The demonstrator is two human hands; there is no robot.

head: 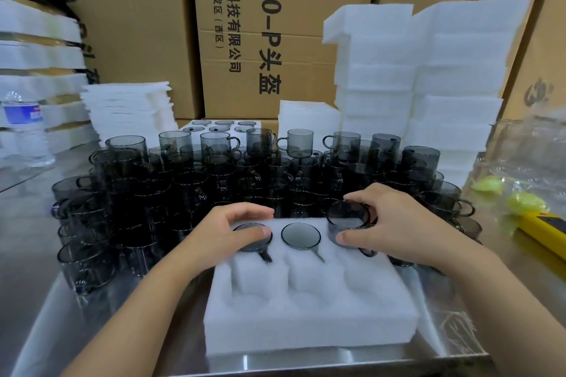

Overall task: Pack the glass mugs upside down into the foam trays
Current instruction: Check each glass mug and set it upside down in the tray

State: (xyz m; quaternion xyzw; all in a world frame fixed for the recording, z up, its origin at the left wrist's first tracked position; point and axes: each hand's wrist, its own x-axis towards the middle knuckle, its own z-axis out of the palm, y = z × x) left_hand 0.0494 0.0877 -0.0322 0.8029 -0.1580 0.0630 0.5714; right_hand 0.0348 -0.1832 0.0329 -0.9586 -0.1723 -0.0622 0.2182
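On the white foam tray with round pockets (pixel 306 318), the left hand (pixel 228 228) curls round a smoky grey glass mug (pixel 248 239) sunk upside down in the far-left pocket, the right hand (pixel 398 223) grips a second inverted mug (pixel 346 219) standing half-seated in the far-right pocket, and a third mug (pixel 300 235) sits between them.

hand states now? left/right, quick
Left hand: grip on the far-left mug, seated in the foam tray.
Right hand: grip on the far-right mug, not fully seated.
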